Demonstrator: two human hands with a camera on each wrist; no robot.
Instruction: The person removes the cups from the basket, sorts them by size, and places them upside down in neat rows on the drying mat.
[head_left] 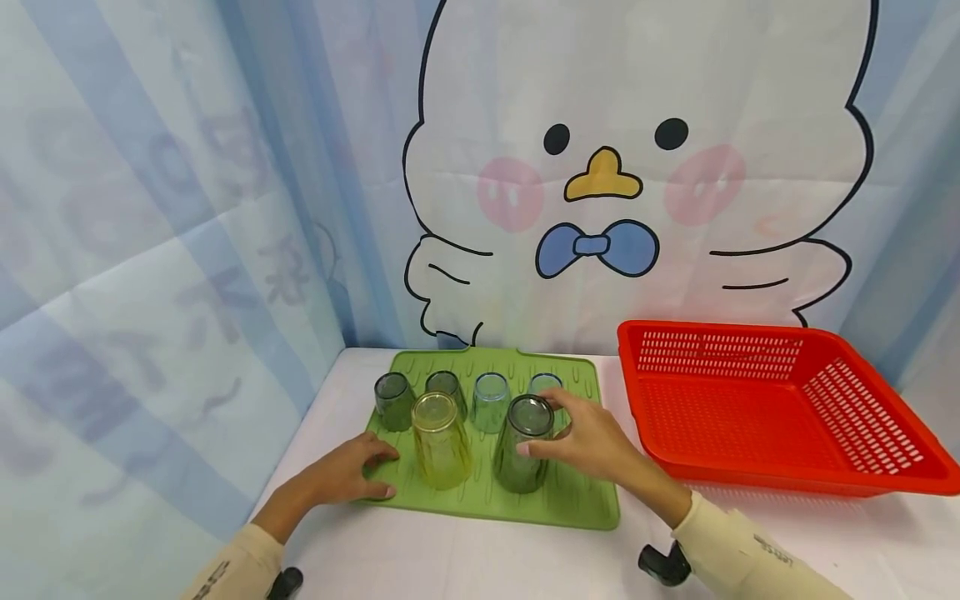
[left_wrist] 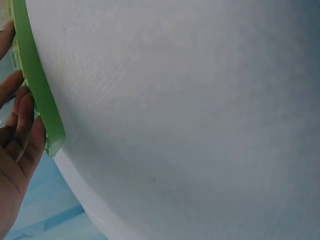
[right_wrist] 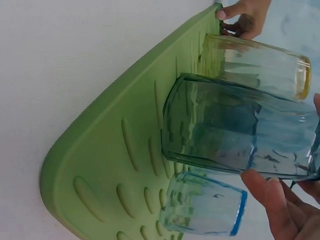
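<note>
A tall dark grey glass point(head_left: 522, 462) stands upside down on the ribbed green drying mat point(head_left: 465, 502). Near its upturned base, my right hand point(head_left: 588, 437) holds it between thumb and fingers. In the right wrist view, the rim of this grey glass point(right_wrist: 215, 125) is at the mat. My left hand point(head_left: 343, 473) rests on the mat's left edge, its fingertips touching the green border in the left wrist view. Beside that hand is an upturned yellow glass point(head_left: 444, 454).
Behind stand small upturned glasses: two dark grey tumblers point(head_left: 393, 404) on the left and two blue-rimmed tumblers point(head_left: 491, 408), one partly hidden by my right hand. A red plastic basket point(head_left: 750, 475) sits right of the mat on the white tablecloth point(head_left: 435, 558). Curtains point(head_left: 360, 167) hang behind.
</note>
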